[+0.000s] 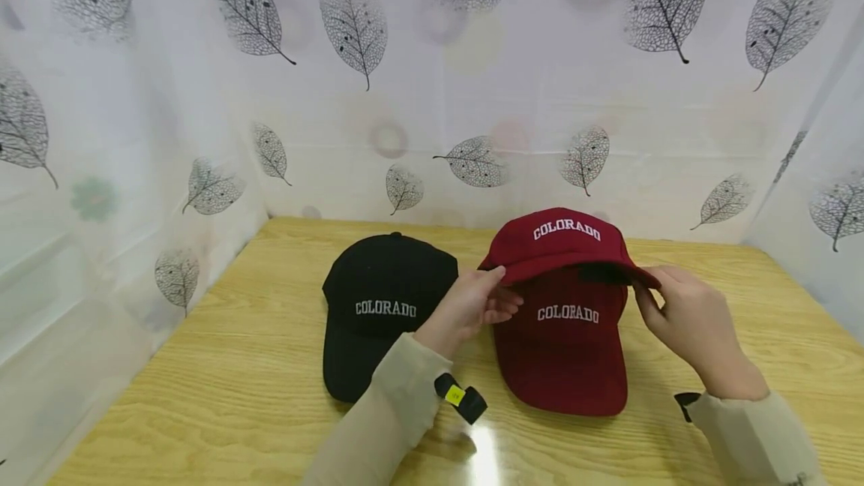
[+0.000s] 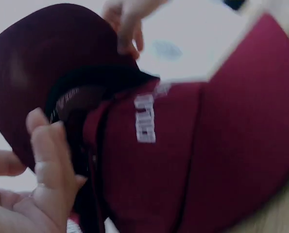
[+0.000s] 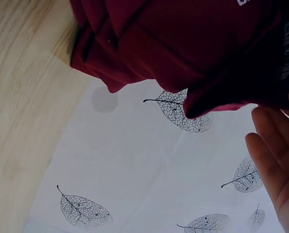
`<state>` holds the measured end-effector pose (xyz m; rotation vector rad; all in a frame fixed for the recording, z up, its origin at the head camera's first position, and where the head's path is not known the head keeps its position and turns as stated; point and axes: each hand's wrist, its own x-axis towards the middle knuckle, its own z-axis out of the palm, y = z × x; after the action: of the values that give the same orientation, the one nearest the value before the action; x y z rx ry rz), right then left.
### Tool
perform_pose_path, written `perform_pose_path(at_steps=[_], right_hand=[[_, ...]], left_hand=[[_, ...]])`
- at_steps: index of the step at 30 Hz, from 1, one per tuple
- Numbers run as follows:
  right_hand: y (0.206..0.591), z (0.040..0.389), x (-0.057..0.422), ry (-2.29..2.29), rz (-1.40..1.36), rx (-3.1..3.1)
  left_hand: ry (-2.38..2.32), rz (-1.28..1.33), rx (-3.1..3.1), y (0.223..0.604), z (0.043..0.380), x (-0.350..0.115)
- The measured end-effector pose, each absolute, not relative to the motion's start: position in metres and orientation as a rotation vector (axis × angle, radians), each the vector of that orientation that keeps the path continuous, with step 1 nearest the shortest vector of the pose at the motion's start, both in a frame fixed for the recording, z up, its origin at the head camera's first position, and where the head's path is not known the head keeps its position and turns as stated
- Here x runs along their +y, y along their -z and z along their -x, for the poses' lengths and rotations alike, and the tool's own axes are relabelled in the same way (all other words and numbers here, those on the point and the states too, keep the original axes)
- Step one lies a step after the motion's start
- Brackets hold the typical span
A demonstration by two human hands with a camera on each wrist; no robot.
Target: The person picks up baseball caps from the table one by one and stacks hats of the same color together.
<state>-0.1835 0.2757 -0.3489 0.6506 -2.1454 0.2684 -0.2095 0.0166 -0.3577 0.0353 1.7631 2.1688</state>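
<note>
Both hands hold a dark red baseball cap (image 1: 560, 250) lettered COLORADO, tilted up over a second dark red cap (image 1: 560, 366) with the same lettering. My left hand (image 1: 469, 306) grips the left edge of the upper cap's brim, thumb on top. On the right edge of that brim, my right hand (image 1: 695, 321) pinches with thumb and fingers. In the left wrist view the upper cap's brim underside (image 2: 52, 53) and dark inner band show. The lower cap rests on the table with its brim toward me; its crown is partly hidden behind the upper cap.
A black COLORADO cap (image 1: 385, 276) sits on the wood-grain table (image 1: 223, 381), just left of the red caps and partly behind my left forearm. A leaf-patterned white curtain (image 1: 432, 111) stands along the table's back and sides. Black straps (image 1: 462, 398) circle the wrists.
</note>
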Motion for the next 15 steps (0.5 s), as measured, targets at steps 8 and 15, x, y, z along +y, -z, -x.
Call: perform_pose_path(at_steps=[8, 15], right_hand=[[0.3511, 0.1846, 0.2798, -0.249, -0.712, -2.259], [0.3464, 0.1794, 0.2780, -0.251, -0.713, -2.574]], left_hand=[[-1.719, -0.265, 2.415, 0.3564, 0.2090, 0.0095], [-1.421, -0.396, 2.643, 0.3587, 0.2090, 0.0091]])
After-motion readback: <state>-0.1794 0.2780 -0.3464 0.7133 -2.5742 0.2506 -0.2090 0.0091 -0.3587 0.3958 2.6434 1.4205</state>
